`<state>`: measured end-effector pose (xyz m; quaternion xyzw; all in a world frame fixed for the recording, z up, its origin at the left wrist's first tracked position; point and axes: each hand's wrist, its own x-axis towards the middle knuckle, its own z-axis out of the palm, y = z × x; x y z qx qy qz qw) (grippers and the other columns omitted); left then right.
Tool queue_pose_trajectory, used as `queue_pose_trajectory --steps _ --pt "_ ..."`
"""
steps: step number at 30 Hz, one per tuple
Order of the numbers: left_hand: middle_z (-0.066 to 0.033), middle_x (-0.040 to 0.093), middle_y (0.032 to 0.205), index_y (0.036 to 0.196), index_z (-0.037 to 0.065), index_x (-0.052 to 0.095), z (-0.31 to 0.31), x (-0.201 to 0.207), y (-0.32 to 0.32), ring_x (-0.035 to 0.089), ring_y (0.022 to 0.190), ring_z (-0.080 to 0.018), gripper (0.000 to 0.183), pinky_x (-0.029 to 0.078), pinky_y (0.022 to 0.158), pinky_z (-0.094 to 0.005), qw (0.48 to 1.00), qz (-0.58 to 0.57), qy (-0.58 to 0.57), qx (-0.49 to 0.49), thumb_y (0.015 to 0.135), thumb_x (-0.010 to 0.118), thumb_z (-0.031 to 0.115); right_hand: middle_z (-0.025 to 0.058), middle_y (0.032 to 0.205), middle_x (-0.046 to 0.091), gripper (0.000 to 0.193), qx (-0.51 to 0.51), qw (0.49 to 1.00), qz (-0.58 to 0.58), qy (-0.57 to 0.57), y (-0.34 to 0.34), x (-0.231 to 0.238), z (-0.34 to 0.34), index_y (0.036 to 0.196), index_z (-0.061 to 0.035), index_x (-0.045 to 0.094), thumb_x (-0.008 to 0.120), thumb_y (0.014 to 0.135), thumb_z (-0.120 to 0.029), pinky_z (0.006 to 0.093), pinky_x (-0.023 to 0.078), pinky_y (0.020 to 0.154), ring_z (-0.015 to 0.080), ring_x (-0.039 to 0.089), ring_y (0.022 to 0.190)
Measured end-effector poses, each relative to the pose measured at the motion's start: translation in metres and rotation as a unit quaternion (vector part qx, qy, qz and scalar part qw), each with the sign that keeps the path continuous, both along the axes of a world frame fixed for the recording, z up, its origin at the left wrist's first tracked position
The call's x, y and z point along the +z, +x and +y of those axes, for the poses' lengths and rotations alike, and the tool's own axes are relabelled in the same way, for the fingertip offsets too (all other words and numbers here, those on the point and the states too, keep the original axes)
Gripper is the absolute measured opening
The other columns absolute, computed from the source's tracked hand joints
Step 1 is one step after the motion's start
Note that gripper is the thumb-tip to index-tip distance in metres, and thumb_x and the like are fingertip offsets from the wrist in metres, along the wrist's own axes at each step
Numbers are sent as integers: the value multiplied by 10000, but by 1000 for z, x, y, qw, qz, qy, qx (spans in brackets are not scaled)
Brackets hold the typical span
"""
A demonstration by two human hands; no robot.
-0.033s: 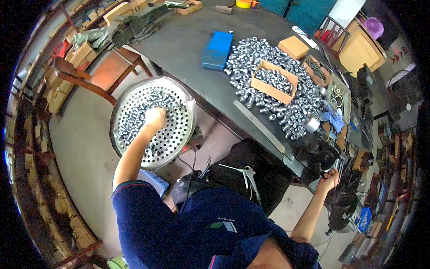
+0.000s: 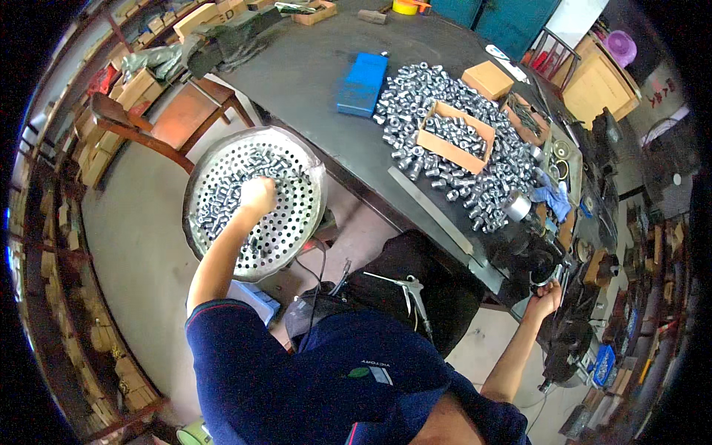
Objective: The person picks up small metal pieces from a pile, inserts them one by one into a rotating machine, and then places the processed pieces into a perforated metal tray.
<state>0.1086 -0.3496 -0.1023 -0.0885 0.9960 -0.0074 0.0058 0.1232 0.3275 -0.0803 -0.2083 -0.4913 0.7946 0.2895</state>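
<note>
My left hand (image 2: 258, 195) is closed over a round, perforated metal tray (image 2: 291, 236), its fingertips turned down and hidden. Small shiny metal fittings (image 2: 215, 202) lie heaped in the tray around it. Far to the right, my right hand (image 2: 547, 298) curls its fingers at the front of a dark bench machine (image 2: 528, 252) with a bright metal cylinder (image 2: 516, 205). What its fingers grip is too small to make out. Beside the machine, a big pile of similar metal fittings (image 2: 415, 96) covers part of the dark table (image 2: 297, 81).
An open cardboard box (image 2: 454, 154) of fittings sits on the pile, near a blue case (image 2: 361, 84). A flat metal bar (image 2: 430, 210) runs along the table edge. An air blow gun (image 2: 412, 293) is by my lap. A wooden chair (image 2: 178, 119) stands behind the tray.
</note>
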Motion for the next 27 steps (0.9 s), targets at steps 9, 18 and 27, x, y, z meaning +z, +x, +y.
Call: queue_pose_trajectory --steps 9,18,27 --pt "-97 550 649 781 -50 512 136 83 -35 538 510 -146 96 459 500 -254 670 5 741 -30 704 542 -2 14 650 508 178 -40 999 7 22 -3 -22 17 827 -25 545 500 782 -191 192 291 390 84 410 485" --pt "-123 590 732 908 -58 527 325 116 -110 597 654 -187 164 465 641 -259 493 -126 813 -284 770 536 30 -4 569 404 195 -61 997 -43 7 1 12 -14 818 28 530 426 749 -122 199 256 414 65 333 462" --pt "-128 592 740 894 -72 545 338 116 -123 606 645 -194 152 464 618 -251 505 -159 791 -306 764 539 7 0 558 405 173 -83 995 -50 -7 5 21 -22 776 23 518 448 761 -134 180 243 393 60 334 456"
